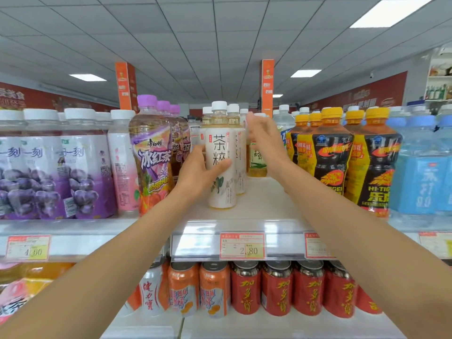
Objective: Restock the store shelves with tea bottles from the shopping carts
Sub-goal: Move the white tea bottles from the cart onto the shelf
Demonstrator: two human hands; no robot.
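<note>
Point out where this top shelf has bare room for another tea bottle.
Bare shelf lies between the white tea bottle that the left hand grips and the yellow-capped energy drinks, in front of a green-labelled bottle; the right hand hovers over it. Left of the tea, purple-capped bottles crowd close.

The tea bottle (220, 143) wore a white label with black characters and a grey-green sprig, under a white cap. Left of it stood purple grape-printed bottles (80, 172) and a lilac-capped bottle (150, 152); right of it, black-and-yellow bottles (327, 155) with orange flame marks, then pale blue bottles (420, 172). Nearer, red cans (277, 289) bore yellow script
</note>
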